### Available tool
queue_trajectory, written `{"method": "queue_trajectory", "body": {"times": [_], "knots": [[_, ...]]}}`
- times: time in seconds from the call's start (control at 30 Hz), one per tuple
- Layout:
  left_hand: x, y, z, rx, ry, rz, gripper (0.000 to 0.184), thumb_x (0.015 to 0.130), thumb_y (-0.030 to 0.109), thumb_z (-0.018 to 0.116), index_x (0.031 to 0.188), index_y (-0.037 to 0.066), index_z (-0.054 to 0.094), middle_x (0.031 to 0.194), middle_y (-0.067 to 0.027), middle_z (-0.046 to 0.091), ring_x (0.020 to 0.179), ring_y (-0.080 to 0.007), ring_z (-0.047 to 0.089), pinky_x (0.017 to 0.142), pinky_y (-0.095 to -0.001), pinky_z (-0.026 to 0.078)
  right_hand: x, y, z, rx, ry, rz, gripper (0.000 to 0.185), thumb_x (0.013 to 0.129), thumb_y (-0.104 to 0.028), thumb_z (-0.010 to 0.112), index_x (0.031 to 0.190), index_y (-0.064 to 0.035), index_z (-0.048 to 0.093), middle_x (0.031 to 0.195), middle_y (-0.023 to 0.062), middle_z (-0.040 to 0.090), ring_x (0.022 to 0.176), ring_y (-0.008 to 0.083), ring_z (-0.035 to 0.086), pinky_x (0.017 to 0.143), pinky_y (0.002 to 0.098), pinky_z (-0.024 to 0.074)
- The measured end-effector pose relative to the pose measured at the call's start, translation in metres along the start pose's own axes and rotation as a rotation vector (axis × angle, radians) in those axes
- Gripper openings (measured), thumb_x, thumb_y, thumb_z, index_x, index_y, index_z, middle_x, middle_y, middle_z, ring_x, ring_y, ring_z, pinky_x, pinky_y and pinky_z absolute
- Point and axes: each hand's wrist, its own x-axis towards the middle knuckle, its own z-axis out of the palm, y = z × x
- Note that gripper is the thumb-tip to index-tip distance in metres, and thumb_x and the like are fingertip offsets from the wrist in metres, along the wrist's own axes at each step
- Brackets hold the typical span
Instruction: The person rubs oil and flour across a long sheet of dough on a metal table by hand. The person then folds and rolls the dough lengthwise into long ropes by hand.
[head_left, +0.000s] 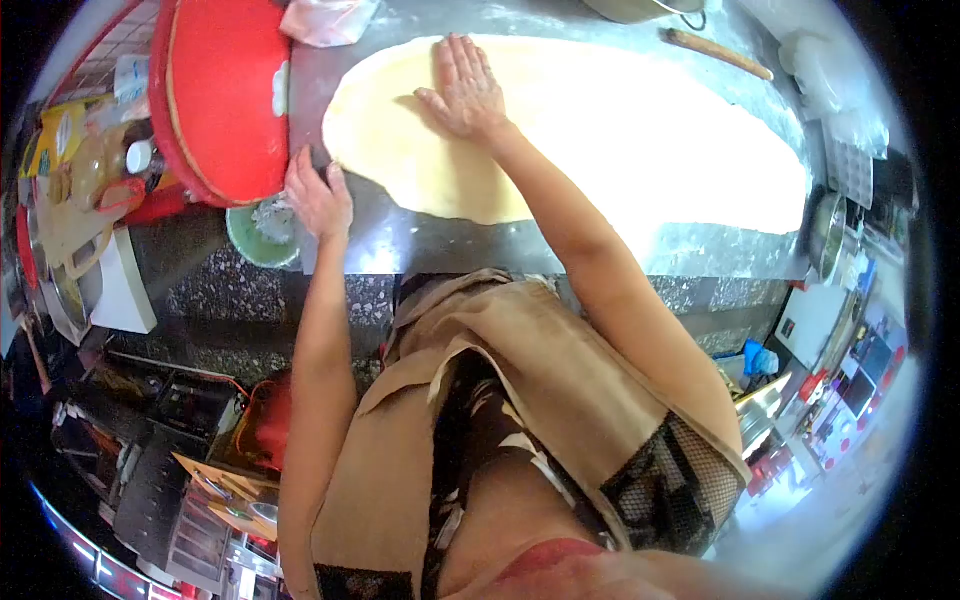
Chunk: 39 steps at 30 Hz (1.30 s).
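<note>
A large, flat sheet of pale dough (pixel 580 130) stretches across the grey metal work surface (pixel 370 240). My right hand (pixel 466 90) lies flat on the dough's left part, palm down, fingers spread. At the left edge of the metal surface is my left hand (pixel 320 196), its fingers apart, beside the dough's left end and just below the red board or lid (pixel 225 90). Nothing shows in either hand. A green bowl (pixel 262 236) with white contents sits right beside my left hand.
A wooden rolling pin (pixel 720 54) lies at the back right, near a metal pot (pixel 640 8). A plastic bag (pixel 328 18) rests at the back left. Bottles and jars (pixel 100 165) crowd the far left. A metal bowl (pixel 828 236) stands beyond the dough's right end.
</note>
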Motion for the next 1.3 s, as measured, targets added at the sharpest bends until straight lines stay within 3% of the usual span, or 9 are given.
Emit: {"method": "queue_trajectory", "body": {"times": [0.5,0.6,0.73,0.8,0.83,0.9,1.03,1.13,1.3], "knots": [[0.002,-0.016,-0.014,-0.556,0.074,0.047,0.061,0.095,0.045,0.037,0.132,-0.003,0.038,0.129,-0.0231,0.046,0.121,-0.038,0.041,0.104,-0.0469,0.027,0.008,-0.187,0.051,0.125,-0.009,-0.116,0.075,0.093,-0.052,0.035,0.142,0.0042,0.027,0.149,0.023,0.025,0.141,0.0342,0.018,0.116,0.0436,0.0114],[0.001,-0.02,-0.02,-0.726,0.039,-0.013,0.066,0.095,0.049,0.035,0.133,-0.006,0.034,0.134,-0.0247,0.039,0.123,-0.0364,0.039,0.105,-0.045,0.028,-0.011,-0.204,0.049,0.473,-0.019,-0.092,0.069,0.094,-0.044,0.034,0.141,0.0057,0.027,0.148,0.025,0.026,0.14,0.0364,0.021,0.115,0.0453,0.0141],[-0.013,-0.028,-0.008,-0.942,0.042,-0.02,0.073,0.094,0.051,0.039,0.138,-0.005,0.026,0.139,-0.0228,0.033,0.127,-0.0334,0.036,0.107,-0.0447,0.028,-0.034,-0.19,0.021,1.163,-0.147,0.234,0.062,0.098,-0.035,0.037,0.143,0.0048,0.022,0.15,0.0227,0.024,0.14,0.0359,0.021,0.115,0.0424,0.0149],[-0.015,-0.028,-0.012,-0.871,-0.006,0.037,0.073,0.093,0.05,0.041,0.138,-0.005,0.025,0.139,-0.024,0.032,0.128,-0.0359,0.034,0.108,-0.0462,0.025,-0.053,-0.167,0.009,1.234,0.176,0.369,0.06,0.098,-0.032,0.037,0.144,0.0049,0.022,0.151,0.0211,0.023,0.14,0.0342,0.022,0.115,0.0406,0.0158],[-0.015,-0.029,-0.014,-0.794,-0.037,0.086,0.074,0.093,0.049,0.042,0.139,-0.006,0.024,0.14,-0.0252,0.031,0.129,-0.0384,0.031,0.109,-0.0476,0.022,-0.069,-0.131,0.034,0.825,0.311,0.197,0.062,0.097,-0.032,0.041,0.144,0.0046,0.022,0.151,0.0216,0.022,0.14,0.0345,0.02,0.115,0.04,0.0151],[-0.016,-0.027,-0.013,-0.672,-0.04,0.215,0.073,0.093,0.048,0.043,0.14,-0.005,0.026,0.141,-0.0245,0.032,0.132,-0.0399,0.029,0.109,-0.0488,0.02,-0.09,-0.094,0.01,0.381,0.294,0.437,0.063,0.094,-0.028,0.047,0.143,0.0047,0.024,0.15,0.0252,0.021,0.14,0.0384,0.018,0.115,0.0441,0.0133],[-0.013,-0.022,-0.016,-0.617,-0.084,0.291,0.072,0.092,0.048,0.044,0.139,-0.004,0.027,0.139,-0.0247,0.033,0.131,-0.04,0.03,0.109,-0.0493,0.022,-0.103,-0.063,0.015,0.0,0.243,0.535,0.078,0.09,-0.044,0.049,0.14,0.0098,0.024,0.146,0.0308,0.023,0.138,0.042,0.02,0.114,0.0477,0.0141],[-0.013,-0.022,-0.017,-0.625,-0.077,0.312,0.072,0.093,0.049,0.043,0.139,-0.004,0.028,0.138,-0.0246,0.034,0.13,-0.0395,0.03,0.108,-0.0495,0.022,-0.072,-0.093,0.044,-0.109,0.141,0.33,0.074,0.091,-0.046,0.044,0.139,0.008,0.029,0.147,0.0275,0.026,0.138,0.039,0.022,0.115,0.0462,0.0142],[-0.011,-0.03,-0.012,-0.656,-0.052,0.286,0.071,0.094,0.051,0.041,0.137,-0.004,0.029,0.138,-0.0231,0.033,0.127,-0.0378,0.031,0.108,-0.0477,0.021,-0.028,-0.175,0.05,0.195,0.134,0.144,0.069,0.091,-0.044,0.043,0.139,0.0041,0.031,0.146,0.0266,0.028,0.138,0.0389,0.023,0.115,0.0459,0.0162]]}}
